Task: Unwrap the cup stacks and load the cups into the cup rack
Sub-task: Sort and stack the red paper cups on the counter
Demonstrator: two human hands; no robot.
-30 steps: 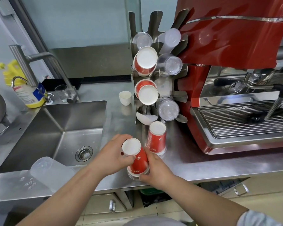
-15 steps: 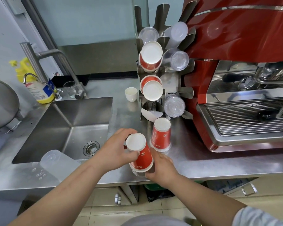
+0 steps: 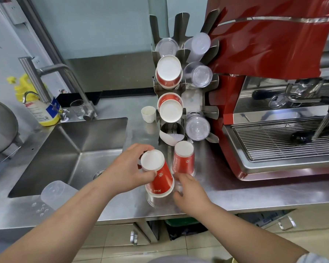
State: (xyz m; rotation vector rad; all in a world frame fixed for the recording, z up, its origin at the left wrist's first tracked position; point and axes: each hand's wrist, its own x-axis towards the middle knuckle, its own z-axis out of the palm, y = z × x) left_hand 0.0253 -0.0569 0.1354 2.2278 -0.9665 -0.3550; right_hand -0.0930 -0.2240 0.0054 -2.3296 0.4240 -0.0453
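We found the left hand (image 3: 126, 172) gripping the red cup stack (image 3: 157, 174) near its top. The right hand (image 3: 188, 190) pinched the clear wrap (image 3: 160, 199) at its base; a second stack (image 3: 183, 160) stood just beyond.

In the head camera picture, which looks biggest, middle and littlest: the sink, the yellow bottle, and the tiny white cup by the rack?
1. The sink, much the largest.
2. The yellow bottle.
3. The tiny white cup.
All three sit at a similar distance from the camera, so nearness hardly affects this order.

right hand (image 3: 188, 192) fingertips hidden behind red cup stack (image 3: 160, 179); sink drain (image 3: 100, 172) partly behind left forearm.
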